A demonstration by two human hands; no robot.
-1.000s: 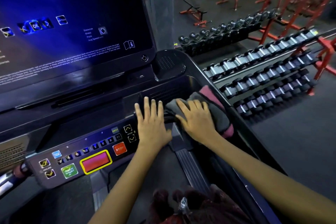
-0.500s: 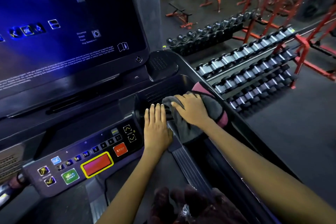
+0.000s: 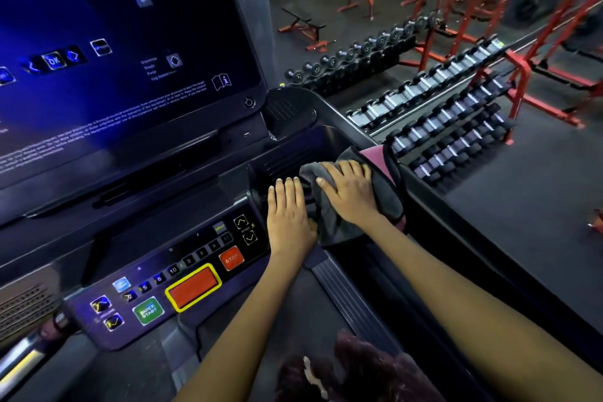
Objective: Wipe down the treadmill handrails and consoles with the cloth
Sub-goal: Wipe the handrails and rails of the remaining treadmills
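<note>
Fingers of the right hand (image 3: 350, 192) lie slightly spread and gently bent over the grey-and-pink cloth (image 3: 375, 202), pressing it onto the dark handrail (image 3: 434, 215) at the console's right edge. At its 9 o'clock, the left hand (image 3: 288, 212) rests flat beside the cloth, fingers straight and close together, holding nothing. At 7 o'clock from that hand sits the button panel (image 3: 182, 284). The screen (image 3: 107, 52) stands at 11 o'clock, the dumbbell racks (image 3: 440, 114) at 1 o'clock.
</note>
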